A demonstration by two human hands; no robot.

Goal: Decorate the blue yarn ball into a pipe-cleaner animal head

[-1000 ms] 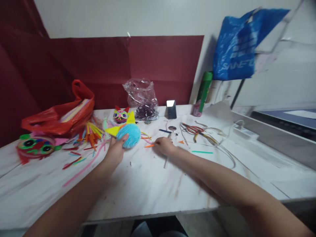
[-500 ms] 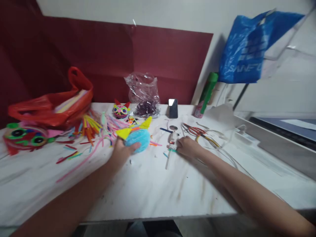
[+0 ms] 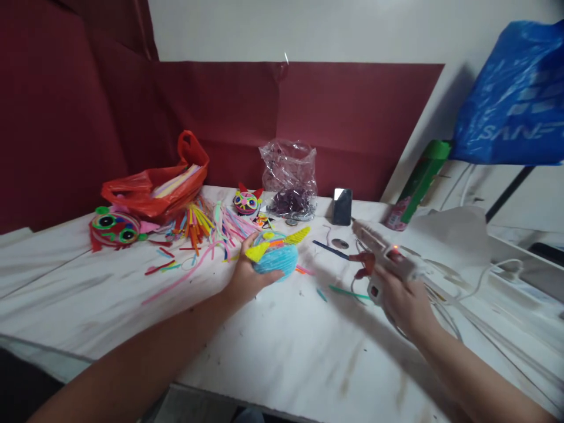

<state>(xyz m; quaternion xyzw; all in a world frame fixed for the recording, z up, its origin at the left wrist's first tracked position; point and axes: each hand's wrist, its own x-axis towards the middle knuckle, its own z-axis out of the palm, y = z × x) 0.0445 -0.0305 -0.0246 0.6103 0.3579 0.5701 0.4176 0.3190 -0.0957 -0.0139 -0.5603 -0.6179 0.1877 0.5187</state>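
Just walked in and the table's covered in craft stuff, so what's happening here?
A person is at a white table making fuzzy-stick crafts. The left hand holds a blue ball figure with yellow ears on the table. The right hand grips a white glue gun, raised with its nozzle pointing away, not touching the figure. Loose fuzzy sticks, a red bag and two finished faces lie behind.

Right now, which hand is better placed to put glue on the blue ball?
Right hand: it grips the glue gun, nozzle toward the blue ball, which the left hand is busy steadying.
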